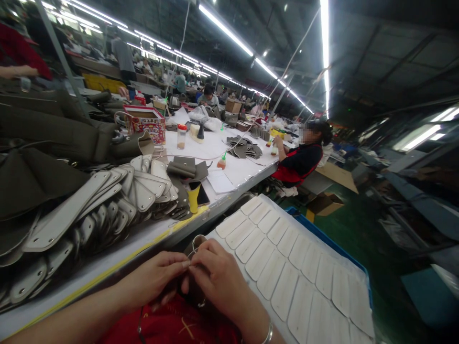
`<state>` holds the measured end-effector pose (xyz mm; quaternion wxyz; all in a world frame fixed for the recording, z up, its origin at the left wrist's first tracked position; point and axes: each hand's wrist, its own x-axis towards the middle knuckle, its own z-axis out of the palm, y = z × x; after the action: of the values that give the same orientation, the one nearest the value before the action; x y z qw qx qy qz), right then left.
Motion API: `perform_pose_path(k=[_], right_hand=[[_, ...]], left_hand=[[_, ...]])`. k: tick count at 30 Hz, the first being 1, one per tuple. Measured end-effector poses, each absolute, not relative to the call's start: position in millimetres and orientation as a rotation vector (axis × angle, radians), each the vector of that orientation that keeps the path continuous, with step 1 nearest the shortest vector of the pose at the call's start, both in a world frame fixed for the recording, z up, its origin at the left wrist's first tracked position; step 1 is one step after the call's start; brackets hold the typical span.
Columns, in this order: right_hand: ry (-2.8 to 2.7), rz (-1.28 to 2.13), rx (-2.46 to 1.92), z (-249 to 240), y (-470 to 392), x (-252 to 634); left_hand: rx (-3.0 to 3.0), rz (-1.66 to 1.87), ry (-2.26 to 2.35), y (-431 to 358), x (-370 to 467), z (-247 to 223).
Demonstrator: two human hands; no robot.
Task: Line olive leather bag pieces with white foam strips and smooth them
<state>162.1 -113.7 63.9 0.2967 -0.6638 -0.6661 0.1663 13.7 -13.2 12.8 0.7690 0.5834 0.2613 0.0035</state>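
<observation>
Fingertips meet over a small dark leather piece [195,248] held above the lap; left hand [154,282] pinches its edge; right hand [218,277] curls closed around it, beside the white cut pieces [287,267].

Long white bench [229,167] bearing overlapped grey leather tabs [107,200], a yellow cup [194,198], a patterned box [145,123] and a glue bottle [222,162]; pale cut pieces [287,258] laid in rows beside it; a seated co-worker [304,155] beyond.

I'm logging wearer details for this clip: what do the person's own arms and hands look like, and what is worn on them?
Both forearms are bare, no sleeves or gloves. The right hand has a silver bangle at the wrist. The left hand shows no jewellery.
</observation>
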Motion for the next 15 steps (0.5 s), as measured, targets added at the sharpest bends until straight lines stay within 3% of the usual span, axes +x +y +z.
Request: perform_pose_path(k=[15], right_hand=[[-1.761,0.428,-1.797,59.6,-110.9,155.0]], left_hand=[[1.256,0.01,0.57,-12.9,16.4,9.6]])
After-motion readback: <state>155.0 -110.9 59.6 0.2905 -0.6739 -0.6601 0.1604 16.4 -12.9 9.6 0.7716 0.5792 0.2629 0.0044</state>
